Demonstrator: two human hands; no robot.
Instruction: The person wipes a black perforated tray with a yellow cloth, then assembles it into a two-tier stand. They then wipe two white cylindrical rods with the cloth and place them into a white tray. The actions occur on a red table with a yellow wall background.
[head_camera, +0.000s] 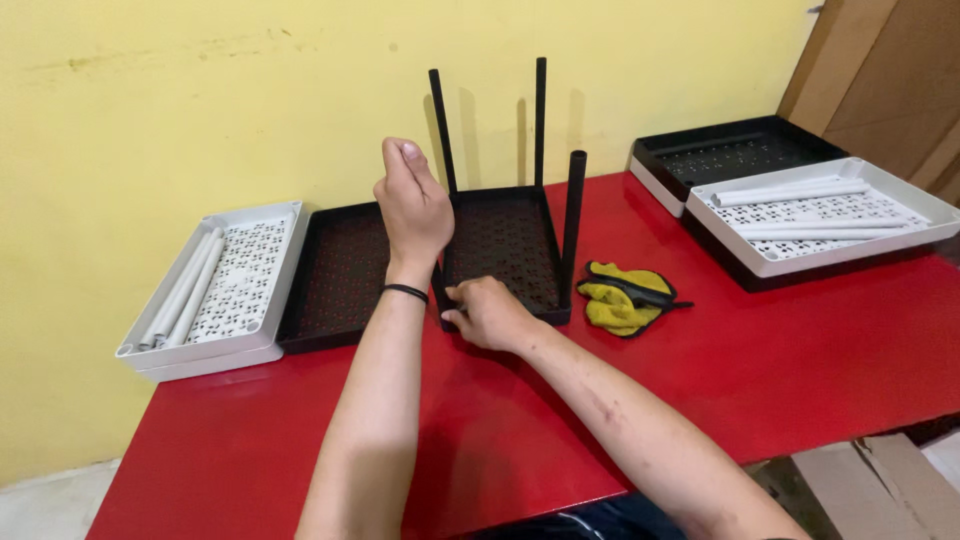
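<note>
Red table (800, 370) against a yellow wall, with tray stock on both sides.
- Right end: white perforated tray (900, 235) holding loose white tubes (790, 192), stacked on black ones. Another black tray (730, 150) sits behind it.
- Left end: second white tray (250, 290) with its own white tubes (185, 290), and a flat black tray (340, 270) just beside it.
- Centre: black perforated tray (505, 240), the piece being worked, flat on the table. Three black posts stand upright in its corners: rear-left post (441, 130), rear-right post (540, 120), near-right post (573, 220).
- Yellow cloth (620, 300) lies just right of that tray.

Hands:
- Left hand (412, 205) is raised over the near-left corner, fingers curled into a tight fist, thumb up. The wrist hides what's below it, so I can't tell if a fourth post is inside the fist.
- Right hand (488, 312) is low at the same corner, fingers pinched onto the tray rim, bracing it.

My read: this is post fitting, with three corners done and the near-left one in hand. That corner calls for the post plumb over its socket, a straight downward push, and the right hand holding the tray down so it doesn't skate or tip.
</note>
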